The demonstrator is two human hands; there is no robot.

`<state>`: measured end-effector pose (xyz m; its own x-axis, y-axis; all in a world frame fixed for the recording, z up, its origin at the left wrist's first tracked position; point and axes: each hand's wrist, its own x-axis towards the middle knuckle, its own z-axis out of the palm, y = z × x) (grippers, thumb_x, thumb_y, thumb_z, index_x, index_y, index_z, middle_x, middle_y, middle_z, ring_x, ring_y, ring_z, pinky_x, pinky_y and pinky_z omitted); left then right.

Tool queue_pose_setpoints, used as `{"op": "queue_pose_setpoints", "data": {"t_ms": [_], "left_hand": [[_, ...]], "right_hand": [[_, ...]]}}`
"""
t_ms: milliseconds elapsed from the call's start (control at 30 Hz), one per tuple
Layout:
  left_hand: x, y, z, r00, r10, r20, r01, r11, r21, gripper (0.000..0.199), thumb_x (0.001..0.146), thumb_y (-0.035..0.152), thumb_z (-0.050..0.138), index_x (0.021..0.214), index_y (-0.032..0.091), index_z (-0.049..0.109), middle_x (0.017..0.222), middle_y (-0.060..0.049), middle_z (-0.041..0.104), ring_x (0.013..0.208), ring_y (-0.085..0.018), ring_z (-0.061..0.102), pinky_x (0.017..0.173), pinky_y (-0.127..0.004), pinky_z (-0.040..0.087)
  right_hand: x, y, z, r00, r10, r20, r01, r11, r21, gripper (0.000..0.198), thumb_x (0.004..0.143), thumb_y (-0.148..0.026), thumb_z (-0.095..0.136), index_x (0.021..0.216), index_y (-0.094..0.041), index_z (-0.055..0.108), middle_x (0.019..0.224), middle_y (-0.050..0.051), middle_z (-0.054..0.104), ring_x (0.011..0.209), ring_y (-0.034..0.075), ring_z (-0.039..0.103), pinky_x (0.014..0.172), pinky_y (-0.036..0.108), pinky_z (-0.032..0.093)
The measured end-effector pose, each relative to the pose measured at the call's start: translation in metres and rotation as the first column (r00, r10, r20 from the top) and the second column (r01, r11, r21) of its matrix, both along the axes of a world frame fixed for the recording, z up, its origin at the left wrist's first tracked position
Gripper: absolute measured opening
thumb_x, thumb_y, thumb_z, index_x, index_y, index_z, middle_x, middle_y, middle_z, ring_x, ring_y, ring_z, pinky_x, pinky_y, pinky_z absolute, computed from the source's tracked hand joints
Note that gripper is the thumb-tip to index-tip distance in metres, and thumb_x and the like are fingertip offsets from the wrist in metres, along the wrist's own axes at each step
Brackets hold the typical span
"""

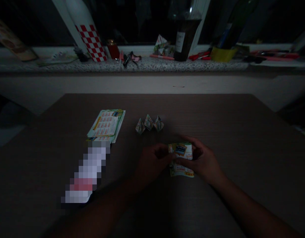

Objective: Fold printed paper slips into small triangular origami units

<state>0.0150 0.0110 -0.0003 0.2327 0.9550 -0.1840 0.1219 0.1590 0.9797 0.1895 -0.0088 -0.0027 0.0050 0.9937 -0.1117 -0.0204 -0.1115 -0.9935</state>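
Between my two hands is a small printed paper sheet point(183, 168), green, white and yellow, slightly curled and held above the dark table. My left hand point(153, 162) grips its left edge, thumb on the front face. From the right, my right hand point(204, 162) pinches it with the thumb across the front and the fingers behind, partly hidden. Beyond my hands stand three small folded paper shapes point(148, 123) in a row, with pointed tops. Off to the left lies a stack of similar printed sheets point(105, 124).
A phone-like object with a blurred-out screen point(86, 175) lies left of my left arm. Behind the table point(216, 112), a granite windowsill point(142, 67) holds a red-and-white checkered bottle point(91, 43), a dark cup point(184, 39), a yellow container point(223, 54) and small clutter. The light is dim.
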Motion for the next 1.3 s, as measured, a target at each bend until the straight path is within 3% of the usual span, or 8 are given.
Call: {"op": "queue_pose_setpoints", "data": {"t_ms": [200, 433, 733, 1300], "left_hand": [[0.0, 0.001, 0.0, 0.999, -0.024, 0.029, 0.025, 0.999, -0.029, 0.025, 0.069, 0.029, 0.075, 0.089, 0.015, 0.069, 0.08, -0.005, 0.072, 0.068, -0.015, 0.065, 0.056, -0.021, 0.048], [-0.003, 0.003, -0.002, 0.99, 0.046, 0.134, -0.042, 0.999, -0.033, 0.045, 0.068, 0.028, 0.077, 0.104, 0.019, 0.052, 0.08, 0.0, 0.068, 0.059, -0.011, 0.062, 0.048, -0.017, 0.045], [-0.002, 0.002, 0.001, 0.986, 0.102, 0.136, -0.096, 0.994, -0.049, 0.048, 0.068, 0.029, 0.075, 0.106, 0.02, 0.046, 0.072, 0.004, 0.065, 0.043, -0.006, 0.053, 0.042, -0.017, 0.041], [-0.002, 0.003, 0.004, 0.986, 0.106, 0.128, -0.1, 0.993, -0.055, 0.047, 0.067, 0.027, 0.075, 0.104, 0.019, 0.047, 0.07, 0.004, 0.064, 0.042, -0.006, 0.051, 0.043, -0.018, 0.041]], "right_hand": [[-0.002, 0.0, -0.002, 0.997, 0.029, 0.071, -0.027, 0.999, -0.021, 0.071, 0.057, -0.021, 0.085, 0.12, -0.024, 0.054, 0.079, 0.001, 0.071, 0.064, 0.019, 0.067, 0.059, 0.032, 0.058], [0.006, 0.002, 0.0, 0.977, 0.09, -0.195, -0.09, 0.996, 0.009, 0.059, 0.068, -0.023, 0.079, 0.12, -0.025, 0.052, 0.101, 0.005, 0.071, 0.091, 0.02, 0.069, 0.081, 0.035, 0.056], [0.008, 0.003, -0.006, 0.973, 0.045, -0.226, -0.045, 0.999, 0.005, 0.058, 0.066, -0.022, 0.08, 0.118, -0.025, 0.055, 0.096, 0.003, 0.074, 0.085, 0.021, 0.07, 0.077, 0.038, 0.057], [0.008, 0.003, -0.005, 0.977, 0.046, -0.207, -0.048, 0.999, -0.002, 0.058, 0.066, -0.023, 0.08, 0.118, -0.025, 0.055, 0.099, 0.005, 0.073, 0.086, 0.021, 0.071, 0.078, 0.039, 0.057]]}}
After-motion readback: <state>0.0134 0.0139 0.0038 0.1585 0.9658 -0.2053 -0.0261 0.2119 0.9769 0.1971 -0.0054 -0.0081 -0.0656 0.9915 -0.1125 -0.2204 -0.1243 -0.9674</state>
